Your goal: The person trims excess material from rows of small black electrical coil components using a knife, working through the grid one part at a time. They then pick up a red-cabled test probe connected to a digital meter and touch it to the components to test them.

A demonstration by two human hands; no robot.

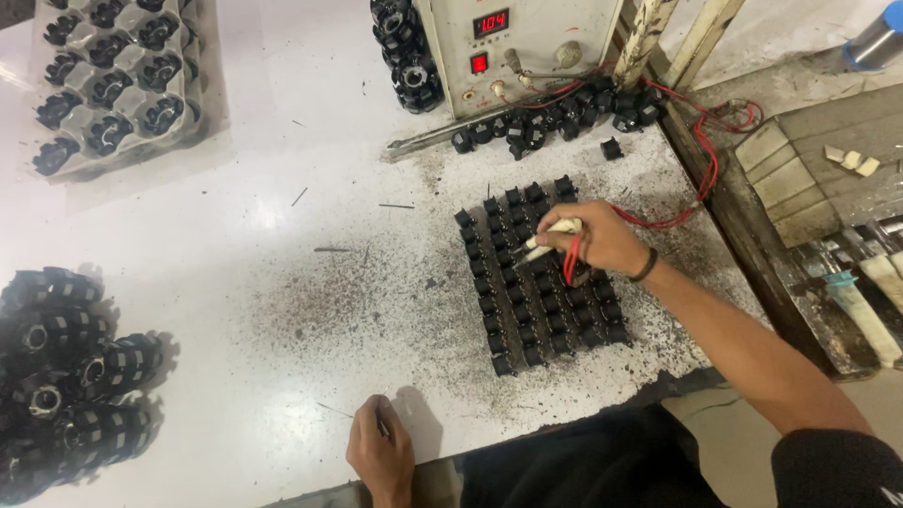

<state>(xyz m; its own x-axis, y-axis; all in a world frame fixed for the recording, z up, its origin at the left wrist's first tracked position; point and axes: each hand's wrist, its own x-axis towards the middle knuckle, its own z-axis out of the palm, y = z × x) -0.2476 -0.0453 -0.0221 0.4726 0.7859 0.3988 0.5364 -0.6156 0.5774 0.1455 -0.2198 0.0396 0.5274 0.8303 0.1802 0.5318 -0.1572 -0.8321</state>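
Holding: my right hand (602, 240) pinches a white pen tool (555, 229) over the black parts (536, 282).
Resting: my left hand (381, 456) pinches a thin wire (335, 410) on the table (263, 235).
Done: cannot tell.

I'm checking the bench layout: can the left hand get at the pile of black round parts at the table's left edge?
Probably yes. The left hand rests on the table's near edge, and the bare tabletop between it and the pile of black round parts holds nothing in the way.
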